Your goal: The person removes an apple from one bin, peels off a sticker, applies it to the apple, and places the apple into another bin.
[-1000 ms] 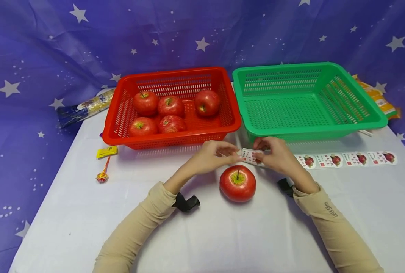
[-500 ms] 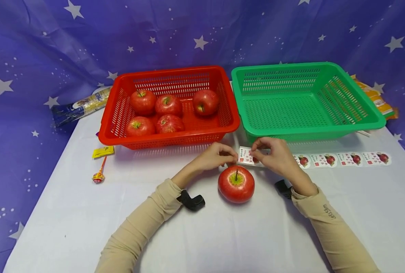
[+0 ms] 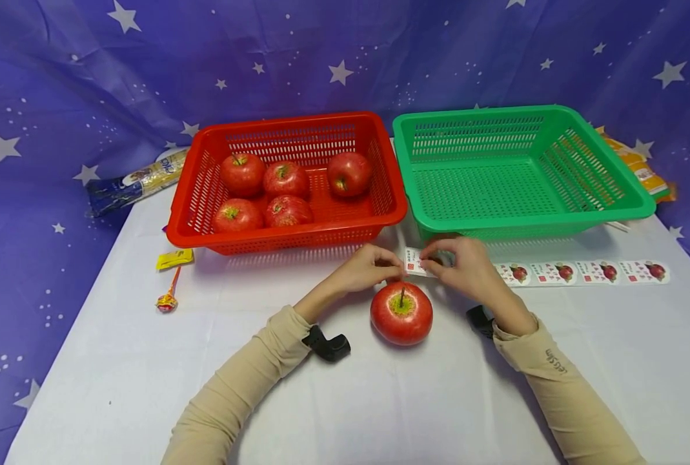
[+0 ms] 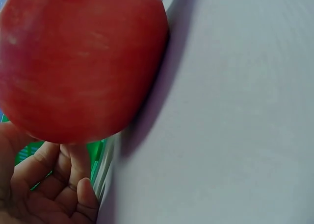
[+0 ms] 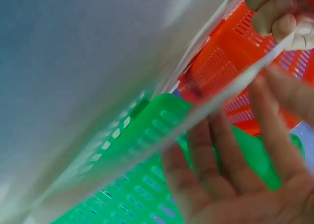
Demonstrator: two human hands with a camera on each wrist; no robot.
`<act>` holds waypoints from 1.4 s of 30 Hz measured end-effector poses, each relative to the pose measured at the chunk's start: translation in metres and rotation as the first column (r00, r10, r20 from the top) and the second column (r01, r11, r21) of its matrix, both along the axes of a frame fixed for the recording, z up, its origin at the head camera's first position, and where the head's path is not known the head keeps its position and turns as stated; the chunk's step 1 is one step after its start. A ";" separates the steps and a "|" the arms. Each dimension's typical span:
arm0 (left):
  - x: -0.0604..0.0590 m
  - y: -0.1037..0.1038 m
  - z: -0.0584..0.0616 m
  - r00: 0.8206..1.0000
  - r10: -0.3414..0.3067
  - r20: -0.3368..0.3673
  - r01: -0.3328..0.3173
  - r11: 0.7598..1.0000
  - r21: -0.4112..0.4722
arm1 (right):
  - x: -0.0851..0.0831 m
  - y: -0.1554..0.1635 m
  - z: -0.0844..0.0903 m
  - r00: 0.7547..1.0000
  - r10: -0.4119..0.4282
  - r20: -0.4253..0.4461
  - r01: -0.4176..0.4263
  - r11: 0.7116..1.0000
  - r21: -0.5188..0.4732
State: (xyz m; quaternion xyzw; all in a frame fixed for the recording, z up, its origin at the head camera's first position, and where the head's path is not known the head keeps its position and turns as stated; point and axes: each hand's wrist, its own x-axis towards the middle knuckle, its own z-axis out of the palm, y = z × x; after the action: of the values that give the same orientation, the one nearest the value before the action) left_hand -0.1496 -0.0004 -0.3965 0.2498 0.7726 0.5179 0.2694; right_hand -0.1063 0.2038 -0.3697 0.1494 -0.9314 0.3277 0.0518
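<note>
Only the head view shows both hands pinching the sticker strip (image 3: pixel 423 263): left hand (image 3: pixel 363 270) at its end, right hand (image 3: pixel 463 268) beside it, just behind the apple (image 3: pixel 401 312). The left wrist view shows the apple close up on the table (image 3: pixel 379 400), whose near half lies bare.

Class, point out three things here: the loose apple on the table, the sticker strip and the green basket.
loose apple (image 3: pixel 401 318), head view, its front skin.
sticker strip (image 3: pixel 583 272), head view, the flat stretch on the table.
green basket (image 3: pixel 530 223), head view, its near rim.
</note>
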 end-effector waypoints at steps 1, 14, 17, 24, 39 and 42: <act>0.000 0.000 0.000 1.000 0.007 0.001 -0.007 1.000 0.003 | 0.000 -0.001 -0.001 0.999 0.036 -0.010 -0.036 0.999 0.016; 0.007 0.003 -0.003 0.992 -0.002 -0.129 0.003 1.000 0.007 | 0.005 -0.007 -0.005 0.976 0.216 -0.011 -0.216 0.976 0.023; 0.010 0.003 -0.004 0.998 0.066 -0.015 -0.064 0.996 0.064 | 0.008 -0.008 -0.006 0.979 0.199 -0.041 -0.198 0.980 0.013; 0.012 0.007 -0.006 0.992 0.129 0.016 -0.130 0.987 0.096 | 0.010 -0.009 -0.003 0.988 0.148 -0.049 -0.149 0.989 -0.008; 0.011 0.005 -0.002 0.939 0.170 -0.300 -0.220 0.965 -0.141 | 0.016 0.002 0.022 0.985 -0.099 0.142 0.172 0.662 -0.729; 0.010 0.002 0.002 0.929 0.126 -0.348 -0.223 0.942 -0.252 | 0.018 0.008 0.027 0.989 0.038 0.145 0.110 0.476 -0.872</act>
State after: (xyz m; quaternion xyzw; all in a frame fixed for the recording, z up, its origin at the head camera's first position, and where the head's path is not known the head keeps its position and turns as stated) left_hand -0.1397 0.0016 -0.3945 0.2200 0.8926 0.3737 0.1233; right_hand -0.0879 0.2121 -0.3430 0.0584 -0.6368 0.7665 0.0600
